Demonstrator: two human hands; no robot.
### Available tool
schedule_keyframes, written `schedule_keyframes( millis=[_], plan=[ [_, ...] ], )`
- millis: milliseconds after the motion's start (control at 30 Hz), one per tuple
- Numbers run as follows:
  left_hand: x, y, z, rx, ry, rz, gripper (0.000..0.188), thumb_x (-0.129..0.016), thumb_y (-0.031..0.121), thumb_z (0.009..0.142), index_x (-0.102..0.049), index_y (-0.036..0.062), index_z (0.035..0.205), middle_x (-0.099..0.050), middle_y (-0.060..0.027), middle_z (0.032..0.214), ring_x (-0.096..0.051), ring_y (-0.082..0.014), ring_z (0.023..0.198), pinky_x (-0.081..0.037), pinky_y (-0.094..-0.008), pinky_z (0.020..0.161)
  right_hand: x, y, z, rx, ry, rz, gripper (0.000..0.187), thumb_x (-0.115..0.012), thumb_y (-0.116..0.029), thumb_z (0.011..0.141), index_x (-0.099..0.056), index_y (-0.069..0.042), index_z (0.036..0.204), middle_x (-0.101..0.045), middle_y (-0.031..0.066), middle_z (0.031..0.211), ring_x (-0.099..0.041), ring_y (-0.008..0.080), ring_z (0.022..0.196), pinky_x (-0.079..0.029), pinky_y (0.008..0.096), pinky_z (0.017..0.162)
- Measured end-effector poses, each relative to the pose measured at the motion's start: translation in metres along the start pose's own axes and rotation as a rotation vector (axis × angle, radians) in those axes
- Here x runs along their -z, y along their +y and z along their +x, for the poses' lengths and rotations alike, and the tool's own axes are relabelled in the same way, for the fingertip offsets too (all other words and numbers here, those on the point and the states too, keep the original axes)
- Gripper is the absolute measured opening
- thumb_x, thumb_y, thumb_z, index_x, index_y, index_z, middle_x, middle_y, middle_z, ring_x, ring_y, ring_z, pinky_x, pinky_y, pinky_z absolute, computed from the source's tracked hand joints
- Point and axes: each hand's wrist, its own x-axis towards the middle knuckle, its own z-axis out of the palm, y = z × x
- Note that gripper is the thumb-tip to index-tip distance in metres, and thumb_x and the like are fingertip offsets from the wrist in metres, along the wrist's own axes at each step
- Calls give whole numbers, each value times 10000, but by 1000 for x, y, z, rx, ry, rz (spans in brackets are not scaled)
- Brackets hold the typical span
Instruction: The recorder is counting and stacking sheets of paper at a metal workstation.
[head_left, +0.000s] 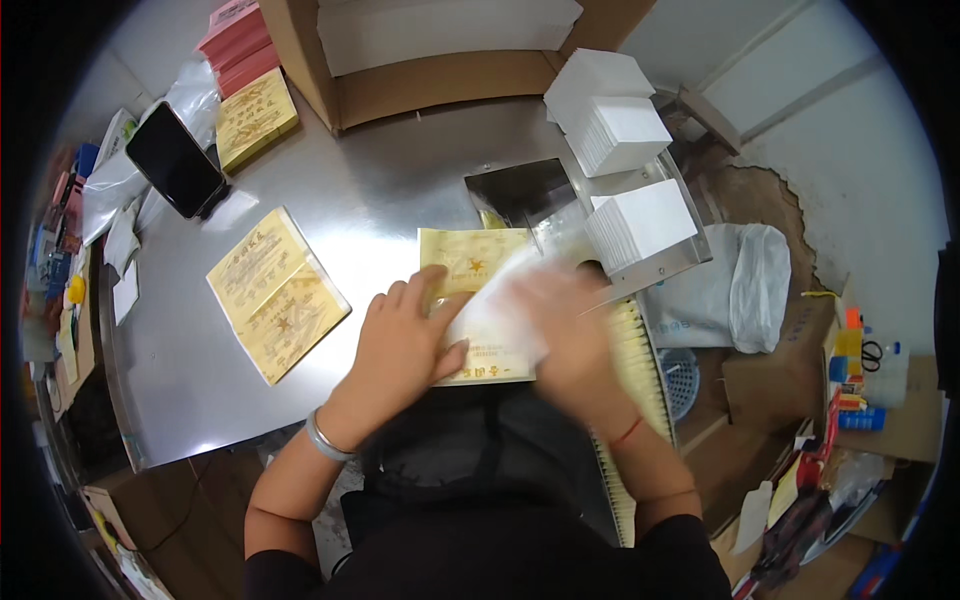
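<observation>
My left hand (398, 335) rests on the yellow printed paper wrapper (455, 243) at the table's near edge, its fingers and thumb spread apart. A white paper sheet (490, 310) lies slanted over the wrapper, blurred toward its right end. At that end is my right hand (560, 320), smeared by motion; whether its fingers grip the sheet cannot be made out. Left of my left hand, a flat stack of yellow printed wrappers (280, 295) lies on the metal table (370, 190).
White paper stacks (645, 222) stand in a metal holder at the right. Beside my right forearm is a row of yellow packets (632, 360). A phone (177, 160) leans at the left, near yellow packs (257, 118) and pink packs (240, 50). A cardboard box (440, 100) stands behind.
</observation>
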Motion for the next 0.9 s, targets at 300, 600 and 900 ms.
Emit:
schedule_keyframes(
  millis=[300, 600, 900],
  plan=[
    [1, 51, 23, -141, 114, -507, 655, -724, -15, 737, -550, 191, 1335, -337, -182, 1481, -628, -280, 883, -529, -368, 800, -53, 34, 31, -84, -490, -146, 146, -585, -176, 838, -670, -57, 827, -648, 147, 793, -639, 307, 763, -356, 560, 1030],
    [25, -40, -61, 390, 147, 445, 667, -682, 363, 858, -425, 87, 1408, -397, -233, 1424, -319, -456, 1330, -213, -614, 1081, 38, 35, 31, -342, 458, -196, 169, -670, -75, 848, -700, 4, 994, -640, 112, 844, -600, 294, 795, -471, 404, 818],
    [35, -62, -66, 778, 42, 344, 245, -582, 206, 917, -545, 52, 1103, -479, -180, 1206, -422, -345, 1145, -267, -448, 980, 25, 75, 13, -510, 202, -175, 174, -651, -84, 836, -707, 13, 969, -596, 125, 952, -555, 290, 939, -458, 383, 810]
  ],
)
